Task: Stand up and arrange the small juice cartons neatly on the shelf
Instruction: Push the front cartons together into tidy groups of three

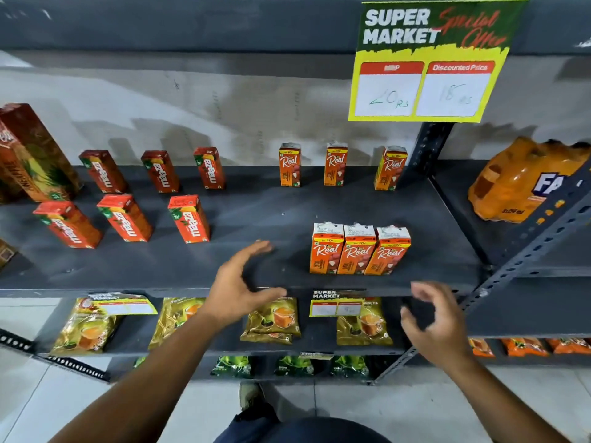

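Orange Real cartons (359,251) were seen upright and pressed side by side near the front of the grey shelf (256,276), probably so that the labels face the buyer. Three more Real cartons (335,164) were spaced apart along the back, and red Maaza cartons (128,193) were set in two loose rows at the left. The left hand (243,282) was held open and empty above the shelf edge; the right hand (438,318) was loosely curled, nothing gripped.
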